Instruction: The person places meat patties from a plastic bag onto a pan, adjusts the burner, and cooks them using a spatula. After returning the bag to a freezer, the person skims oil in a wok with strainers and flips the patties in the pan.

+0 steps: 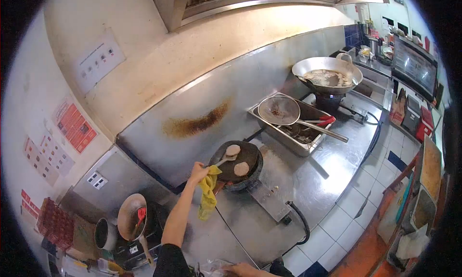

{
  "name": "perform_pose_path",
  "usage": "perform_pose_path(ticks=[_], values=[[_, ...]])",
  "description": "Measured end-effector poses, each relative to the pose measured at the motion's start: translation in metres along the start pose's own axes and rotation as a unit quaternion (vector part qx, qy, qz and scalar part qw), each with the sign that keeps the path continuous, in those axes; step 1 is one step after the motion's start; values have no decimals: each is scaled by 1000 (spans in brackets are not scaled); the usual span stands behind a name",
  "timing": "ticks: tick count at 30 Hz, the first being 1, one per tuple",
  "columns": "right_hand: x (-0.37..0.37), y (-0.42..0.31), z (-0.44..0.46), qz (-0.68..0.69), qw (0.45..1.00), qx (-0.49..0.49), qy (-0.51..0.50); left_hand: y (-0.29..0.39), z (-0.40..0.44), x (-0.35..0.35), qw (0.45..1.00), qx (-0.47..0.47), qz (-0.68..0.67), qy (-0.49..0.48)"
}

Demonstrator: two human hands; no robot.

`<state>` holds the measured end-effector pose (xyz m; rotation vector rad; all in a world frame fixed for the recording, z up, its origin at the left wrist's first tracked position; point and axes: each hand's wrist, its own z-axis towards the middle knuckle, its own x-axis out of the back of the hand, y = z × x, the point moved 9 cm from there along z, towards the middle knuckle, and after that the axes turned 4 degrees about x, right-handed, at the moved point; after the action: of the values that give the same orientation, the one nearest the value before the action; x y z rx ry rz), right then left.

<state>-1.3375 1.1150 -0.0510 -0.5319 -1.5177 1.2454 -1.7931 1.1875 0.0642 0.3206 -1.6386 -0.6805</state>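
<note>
fingers: those of the left hand (198, 172) are wrapped around a spatula (220, 163) and a yellow cloth (208, 192) that dangles from the grip; those of the right hand (240, 269), at the lower edge beside clear plastic (211, 266), cannot be read as open or closed.
patties: a far patty (233, 150) meets the spatula's blade on a round black griddle (221, 157); a near patty (241, 169) lies flat on the same surface.
counter: a metal tray (301, 148) stands beyond the griddle, with a long-handled strainer (278, 108) across its top and red-handled tongs (327, 121) inside.
burner: a wok (313, 87) of liquid sits at the far end.
</note>
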Motion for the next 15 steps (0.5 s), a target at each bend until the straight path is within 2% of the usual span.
perform_pose_path(ticks=[2,3,4,5,6,7,8,10,11,13,15], values=[[-31,30,9,-70,997,20,-26,5,-21,19,1000,0,3,23],[-30,29,8,-66,997,21,-25,16,-38,34,997,-44,30,51],[-27,24,7,-29,997,20,-67,25,-53,48,991,-87,56,81],[-34,24,7,-11,995,21,-92,25,-62,54,992,-82,57,83],[-41,24,6,7,993,22,-117,37,-71,54,976,-123,153,89],[-49,31,9,-1,995,32,-97,45,-78,51,951,-163,247,93],[-54,34,9,-5,995,38,-87,37,-79,50,951,-158,247,96],[-52,29,9,-14,995,32,-91,38,-90,36,900,-247,338,124],[-51,30,8,-20,994,19,-103,31,-93,31,900,-248,336,125],[-43,25,8,-31,992,-5,-125,43,-116,32,862,-327,345,177],[-50,29,7,-34,990,-17,-132,47,-123,40,874,-299,336,184]])
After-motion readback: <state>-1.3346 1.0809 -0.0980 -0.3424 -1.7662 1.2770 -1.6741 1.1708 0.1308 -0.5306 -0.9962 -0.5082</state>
